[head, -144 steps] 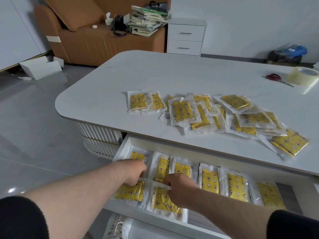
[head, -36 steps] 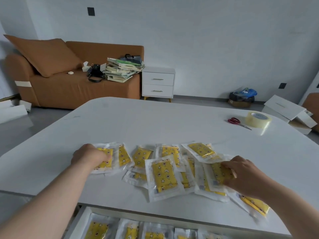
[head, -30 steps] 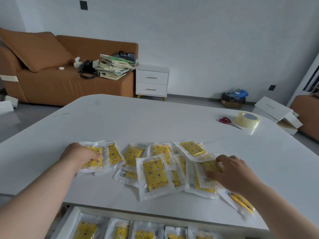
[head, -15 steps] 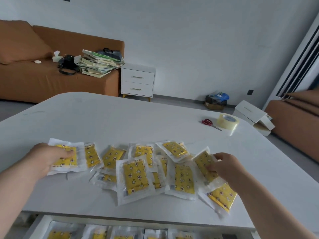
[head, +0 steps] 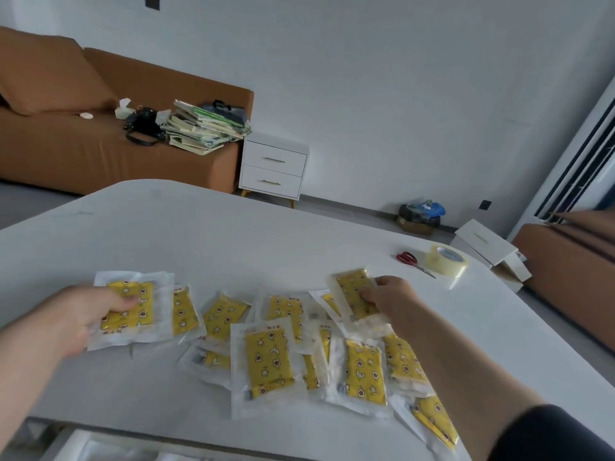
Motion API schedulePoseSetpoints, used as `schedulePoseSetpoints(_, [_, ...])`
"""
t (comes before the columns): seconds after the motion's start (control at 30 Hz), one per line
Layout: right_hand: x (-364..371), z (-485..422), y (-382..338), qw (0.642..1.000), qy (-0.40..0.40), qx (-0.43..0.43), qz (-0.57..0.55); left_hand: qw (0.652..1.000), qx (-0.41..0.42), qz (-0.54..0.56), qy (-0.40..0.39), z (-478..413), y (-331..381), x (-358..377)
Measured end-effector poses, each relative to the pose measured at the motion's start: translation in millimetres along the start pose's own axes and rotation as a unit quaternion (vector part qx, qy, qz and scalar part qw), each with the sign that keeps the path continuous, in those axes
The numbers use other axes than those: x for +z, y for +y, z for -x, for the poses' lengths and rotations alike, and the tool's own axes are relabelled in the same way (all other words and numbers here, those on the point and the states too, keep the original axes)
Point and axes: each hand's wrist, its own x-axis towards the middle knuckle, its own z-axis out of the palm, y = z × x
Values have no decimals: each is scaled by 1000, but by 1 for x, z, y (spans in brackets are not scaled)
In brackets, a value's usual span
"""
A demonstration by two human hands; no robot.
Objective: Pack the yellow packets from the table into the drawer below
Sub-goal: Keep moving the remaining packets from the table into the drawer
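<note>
- White counter (head: 233,234) carries a spread of yellow packets.
- Left grip (head: 83,314) is clamped on the end packet (head: 133,314).
- Right grip (head: 389,299) pinches a tilted packet (head: 352,289).
- Between the grips lie about ten loose packets (head: 268,361); they overlap, so the count is uncertain.
- Beyond the right grip are one pair of scissors (head: 411,260) and one tape roll (head: 446,260).

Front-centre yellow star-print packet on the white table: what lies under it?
Poking out from under the front-centre yellow star-print packet: a left yellow packet and a right yellow packet. Whatever lies fully beneath is hidden.
</note>
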Motion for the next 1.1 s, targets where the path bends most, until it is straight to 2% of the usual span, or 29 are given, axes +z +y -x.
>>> schedulePoseSetpoints(0.1, [22,-13,-3,990,-31,-7,135,999,10,9,32,134,57,43])
schedulePoseSetpoints(0.17, [31,-17,-3,972,-42,-18,232,999,7,23,38,188,76,60])
schedulePoseSetpoints(0.33, [39,-17,-4,952,-47,-55,296,999,8,26,43,209,84,70])
schedulePoseSetpoints(0.5, [46,-11,-3,928,-8,-65,367,999,1,24,39,212,85,70])
schedulePoseSetpoints(0.83, [51,-12,-10,940,-44,17,337,999,7,24,46,205,84,73])
schedulePoseSetpoints(1.1, [41,-11,-8,974,-50,20,220,999,5,21,45,204,83,71])
